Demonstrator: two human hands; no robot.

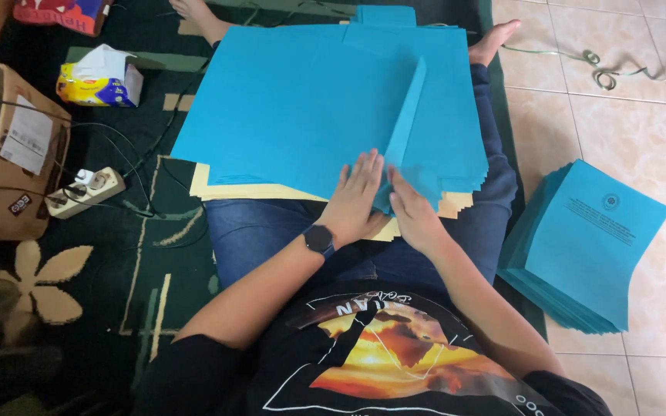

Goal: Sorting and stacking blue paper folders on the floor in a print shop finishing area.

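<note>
A stack of large blue paper sheets [294, 108] lies across my lap, on top of some yellow sheets [217, 189]. The top blue sheet is being folded: a raised fold ridge [410, 115] runs from the near edge away from me. My left hand [358, 202], with a dark watch on its wrist, lies flat on the sheet just left of the fold. My right hand [412, 212] pinches the near end of the fold.
A pile of folded blue sheets [580, 246] rests on the tiled floor at the right. On the dark carpet at the left are a power strip [86, 191], a tissue pack [102, 77] and a cardboard box [9, 154]. A green ribbon [603, 69] lies on the tiles.
</note>
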